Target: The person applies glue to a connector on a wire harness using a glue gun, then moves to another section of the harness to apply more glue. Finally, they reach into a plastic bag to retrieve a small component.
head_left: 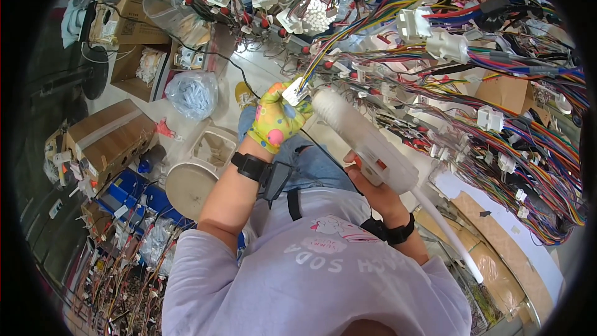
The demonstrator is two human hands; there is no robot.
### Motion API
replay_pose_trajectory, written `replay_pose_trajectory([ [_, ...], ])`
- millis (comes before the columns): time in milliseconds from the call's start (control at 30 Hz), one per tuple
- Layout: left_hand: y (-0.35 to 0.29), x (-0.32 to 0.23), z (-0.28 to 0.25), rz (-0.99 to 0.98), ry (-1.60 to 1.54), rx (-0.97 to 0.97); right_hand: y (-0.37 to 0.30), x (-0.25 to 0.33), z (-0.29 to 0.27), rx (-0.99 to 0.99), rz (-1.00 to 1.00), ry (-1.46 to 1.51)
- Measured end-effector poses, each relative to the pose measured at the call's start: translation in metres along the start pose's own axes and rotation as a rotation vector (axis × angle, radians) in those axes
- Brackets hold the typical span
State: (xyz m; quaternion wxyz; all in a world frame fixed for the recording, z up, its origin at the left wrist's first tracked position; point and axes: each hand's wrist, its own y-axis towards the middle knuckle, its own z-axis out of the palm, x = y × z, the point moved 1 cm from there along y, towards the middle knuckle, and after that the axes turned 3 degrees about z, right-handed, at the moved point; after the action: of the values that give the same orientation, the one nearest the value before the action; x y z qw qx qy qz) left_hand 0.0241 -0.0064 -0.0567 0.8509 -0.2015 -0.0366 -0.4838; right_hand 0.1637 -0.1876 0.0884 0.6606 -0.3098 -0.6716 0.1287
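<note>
The gloved left hand (278, 117) pinches the white connector (295, 91); the right hand (377, 197) clasps the white tool (360, 132), its long axis slanting up-left, front end just right of the connector, nearer the left hand.

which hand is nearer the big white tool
Right hand: it grips the white tool toward one end. The left hand is by the other end, holding a white connector.

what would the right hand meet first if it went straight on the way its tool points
With its pale tool leading, the right hand would likely meet the white connector in the gloved left hand, though their gap in depth is unclear.
</note>
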Motion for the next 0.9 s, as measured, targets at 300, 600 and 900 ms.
replay_pose_trajectory([
  [300,0.0004,-0.0066,-0.0022,-0.106,-0.045,0.038,-0.0032,-0.0009,-0.0004,0.028,0.016,-0.042],
  [600,-0.0001,-0.0044,0.0006,-0.074,-0.019,0.08,-0.0026,0.0002,-0.0028,0.024,-0.061,-0.087],
  [900,-0.0016,-0.0026,0.0036,-0.015,0.121,0.118,-0.0038,-0.0017,-0.0026,0.043,-0.092,-0.125],
])
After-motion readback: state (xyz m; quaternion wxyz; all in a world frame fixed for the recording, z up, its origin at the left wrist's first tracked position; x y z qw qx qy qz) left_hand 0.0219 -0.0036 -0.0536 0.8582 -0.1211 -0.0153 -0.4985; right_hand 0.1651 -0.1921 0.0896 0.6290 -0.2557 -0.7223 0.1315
